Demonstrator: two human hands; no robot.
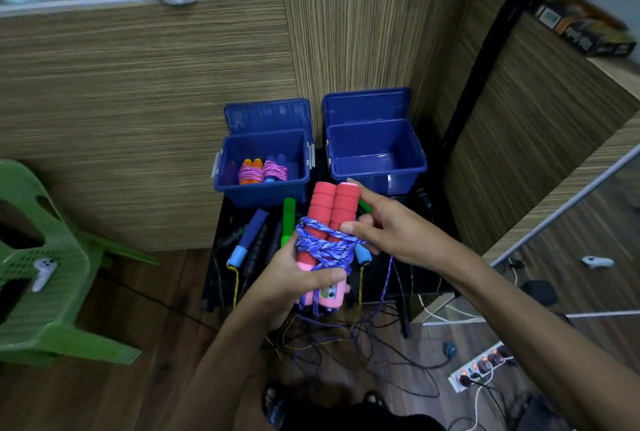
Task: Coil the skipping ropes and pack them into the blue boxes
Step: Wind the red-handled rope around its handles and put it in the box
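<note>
My left hand (294, 280) grips the lower pink ends of a skipping rope's two red foam handles (330, 211), held side by side and upright. Blue-and-white cord (322, 247) is wound several turns around their middle. My right hand (382, 228) pinches that cord at the handles' right side. The cord's loose end trails down to the floor. Two open blue boxes stand beyond on a black stand. The left box (263, 193) holds coiled ropes with orange and blue handles. The right box (377, 171) holds nothing I can see.
Loose ropes with blue, green and black handles (258, 242) lie on the black stand below the boxes, cords tangled on the wood floor. A green plastic chair (41, 278) with a white controller stands left. A power strip (479, 366) lies at lower right. A wood-panel wall rises behind.
</note>
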